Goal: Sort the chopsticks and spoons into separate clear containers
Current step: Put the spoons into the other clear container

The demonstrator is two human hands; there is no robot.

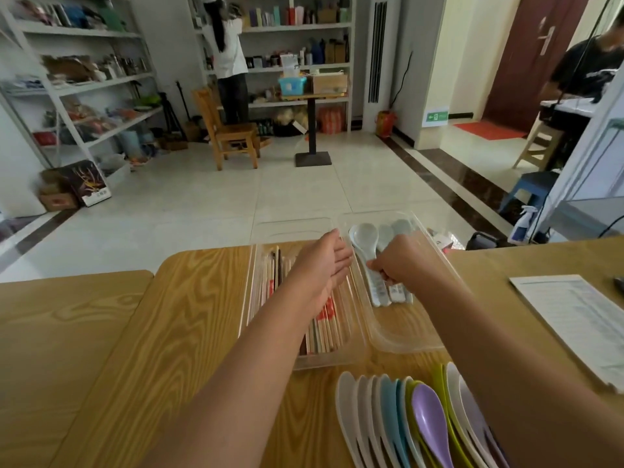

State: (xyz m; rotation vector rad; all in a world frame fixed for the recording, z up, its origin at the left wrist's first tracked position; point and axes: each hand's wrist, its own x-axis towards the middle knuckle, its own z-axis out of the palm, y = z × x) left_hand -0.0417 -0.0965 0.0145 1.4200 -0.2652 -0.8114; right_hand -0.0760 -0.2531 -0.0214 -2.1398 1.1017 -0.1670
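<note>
Two clear containers stand side by side on the wooden table. The left container (305, 364) holds several chopsticks (324, 327). The right container (401, 344) holds pale spoons (366, 239) lying lengthwise. My right hand (403, 261) is inside the right container and pinches the handle of one pale spoon. My left hand (324, 265) hovers open over the far part of the left container, fingers straight, palm facing right. A row of colored spoons (427, 415), white, blue, green and purple, lies on the table near the front edge.
A printed sheet (574, 320) lies on the table at the right. Beyond the table's far edge is tiled floor with a wooden chair (229, 130), a small stand table and shelves. Two people stand far back, one at the shelves, one at right.
</note>
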